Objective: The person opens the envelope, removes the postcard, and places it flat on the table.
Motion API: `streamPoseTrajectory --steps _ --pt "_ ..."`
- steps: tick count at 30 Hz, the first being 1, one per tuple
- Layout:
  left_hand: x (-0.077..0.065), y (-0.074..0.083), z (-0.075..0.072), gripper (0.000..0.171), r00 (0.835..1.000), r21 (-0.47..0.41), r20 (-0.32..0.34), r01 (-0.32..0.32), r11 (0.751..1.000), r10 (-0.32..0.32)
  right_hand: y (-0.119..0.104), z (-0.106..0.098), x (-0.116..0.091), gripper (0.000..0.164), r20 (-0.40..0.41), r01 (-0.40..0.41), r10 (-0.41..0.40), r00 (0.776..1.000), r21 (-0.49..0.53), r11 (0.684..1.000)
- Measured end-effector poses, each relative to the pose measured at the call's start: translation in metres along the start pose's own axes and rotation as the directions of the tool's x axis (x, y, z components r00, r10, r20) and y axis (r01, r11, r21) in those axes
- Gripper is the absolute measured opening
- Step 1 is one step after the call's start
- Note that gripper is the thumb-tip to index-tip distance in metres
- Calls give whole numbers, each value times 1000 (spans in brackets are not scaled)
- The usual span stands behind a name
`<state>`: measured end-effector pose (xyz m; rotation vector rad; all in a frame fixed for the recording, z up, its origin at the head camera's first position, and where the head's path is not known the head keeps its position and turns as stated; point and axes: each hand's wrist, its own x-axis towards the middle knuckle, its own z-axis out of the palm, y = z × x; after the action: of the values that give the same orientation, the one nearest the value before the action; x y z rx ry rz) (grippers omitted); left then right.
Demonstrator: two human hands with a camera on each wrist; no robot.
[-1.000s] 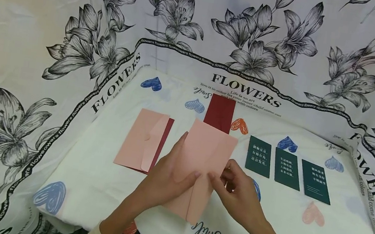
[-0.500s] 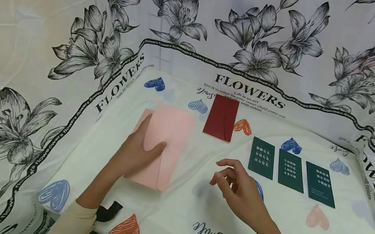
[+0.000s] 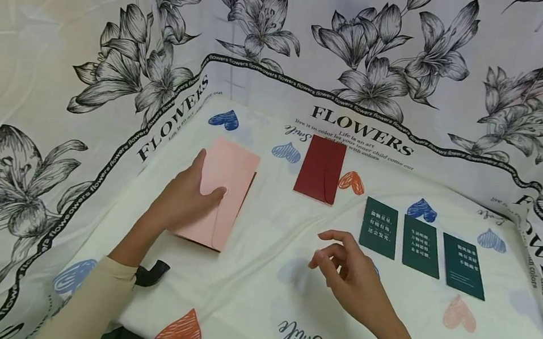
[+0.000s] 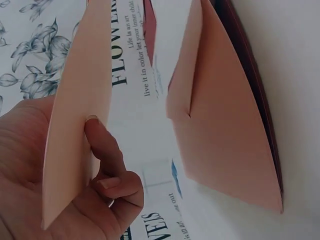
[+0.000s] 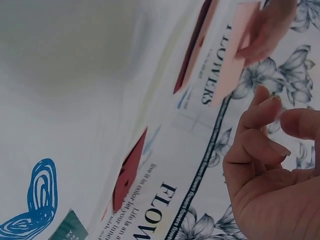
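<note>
My left hand (image 3: 177,200) holds a pink envelope (image 3: 235,173), thumb across its front and fingers behind. In the left wrist view this envelope (image 4: 80,90) stands on edge in the hand, apart from a second pink envelope (image 4: 225,140). That one lies on a dark red envelope (image 4: 260,90), which shows only as a strip along one side; from the head the held envelope hides most of both. My right hand (image 3: 355,275) hovers over the cloth with loosely bent fingers and nothing in it. Nearest to it is a dark green card (image 3: 379,229) with white writing.
A red envelope (image 3: 320,170) lies at the back middle. Two more green cards, one in the middle (image 3: 422,246) and one at the far right (image 3: 463,268), complete a row. A white cloth (image 3: 243,303) printed with hearts covers the table; a flower-patterned cloth (image 3: 141,20) rises behind.
My left hand has carried the pink envelope leftward over the other pink one. The right hand has let go of it and stays at the right. The red envelope is now fully uncovered.
</note>
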<state>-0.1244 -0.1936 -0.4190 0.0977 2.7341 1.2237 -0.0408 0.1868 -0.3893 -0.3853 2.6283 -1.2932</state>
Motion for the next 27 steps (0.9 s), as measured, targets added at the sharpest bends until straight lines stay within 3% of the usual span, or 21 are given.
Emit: streamPoseTrajectory --steps 7,11,16,21,27 --pt "10 -11 -2 104 997 92 58 40 995 -46 5 1 2 33 11 -8 8 1000 7 1000" --pt "14 -17 3 102 995 198 45 77 977 -87 9 1 3 32 18 11 -11 1000 1 1000" --pt "11 -12 6 98 993 274 14 108 956 -116 9 1 5 33 30 27 -27 999 -7 1000" --pt "7 -13 9 92 995 337 -31 100 936 -95 10 -2 10 34 43 42 -41 998 -18 999" --pt "3 -17 18 82 989 433 -146 64 899 0 18 -8 26 35 37 70 -67 997 -98 993"
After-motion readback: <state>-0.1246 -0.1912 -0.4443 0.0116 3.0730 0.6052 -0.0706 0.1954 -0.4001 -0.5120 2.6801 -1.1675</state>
